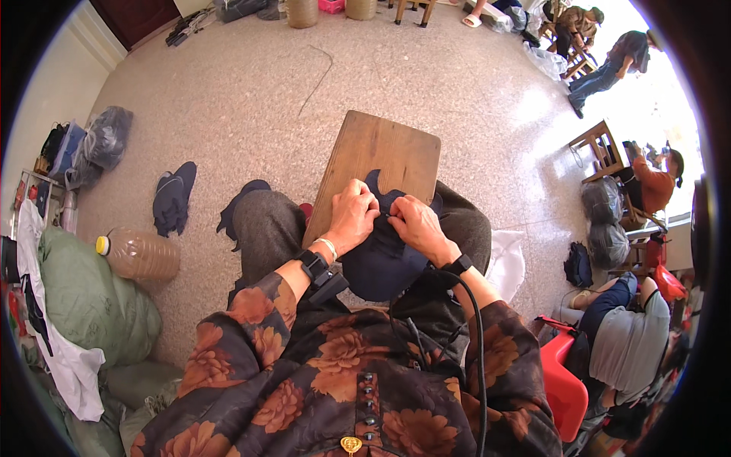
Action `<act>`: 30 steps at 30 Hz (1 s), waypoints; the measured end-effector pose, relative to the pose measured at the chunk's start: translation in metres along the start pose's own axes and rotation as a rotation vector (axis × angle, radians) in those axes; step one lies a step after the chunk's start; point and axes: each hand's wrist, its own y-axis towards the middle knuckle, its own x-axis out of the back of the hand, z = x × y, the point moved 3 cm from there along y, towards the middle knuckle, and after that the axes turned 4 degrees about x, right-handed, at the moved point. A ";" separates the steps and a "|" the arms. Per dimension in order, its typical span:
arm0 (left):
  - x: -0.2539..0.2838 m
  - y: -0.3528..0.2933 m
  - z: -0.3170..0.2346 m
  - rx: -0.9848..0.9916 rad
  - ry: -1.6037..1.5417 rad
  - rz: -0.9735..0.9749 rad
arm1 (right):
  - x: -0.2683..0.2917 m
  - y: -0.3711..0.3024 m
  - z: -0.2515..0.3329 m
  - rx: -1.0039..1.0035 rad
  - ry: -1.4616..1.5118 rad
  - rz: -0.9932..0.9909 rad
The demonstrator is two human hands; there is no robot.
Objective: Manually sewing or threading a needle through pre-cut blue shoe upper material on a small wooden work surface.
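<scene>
A navy blue cap (384, 263) lies in my lap against the near end of a brown wooden board (384, 145), its rounded dark part toward me. My left hand (353, 218) pinches the cap's fabric from the left, fingers curled. From the right, my right hand (419, 228) grips the same cloth, thumb and forefinger pressed together. The two hands almost meet over the cap's upper edge, and a pointed flap of cloth sticks up between them onto the board. Whatever small part sits between the fingertips is hidden.
More navy caps (174, 199) lie on the floor to the left. A brown-tinted plastic jug (141, 253) stands near a green sack (91, 297). At right are a red plastic stool (562, 381) and black bags (605, 217). Several other people sit or stand along the right side.
</scene>
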 end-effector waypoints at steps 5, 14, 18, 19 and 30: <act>0.001 0.000 0.000 -0.056 0.053 -0.023 | -0.005 0.011 0.004 0.044 -0.051 -0.062; 0.011 -0.004 0.007 -0.098 -0.102 0.087 | -0.002 0.013 0.003 -0.026 -0.069 0.071; 0.008 -0.003 0.003 -0.095 -0.103 0.091 | -0.002 0.013 0.007 0.016 -0.139 0.028; 0.008 -0.003 0.003 -0.073 -0.088 0.088 | -0.003 0.014 0.008 0.031 -0.173 0.038; 0.012 -0.010 -0.002 -0.216 -0.021 0.020 | 0.036 0.011 -0.001 -0.092 -0.262 0.267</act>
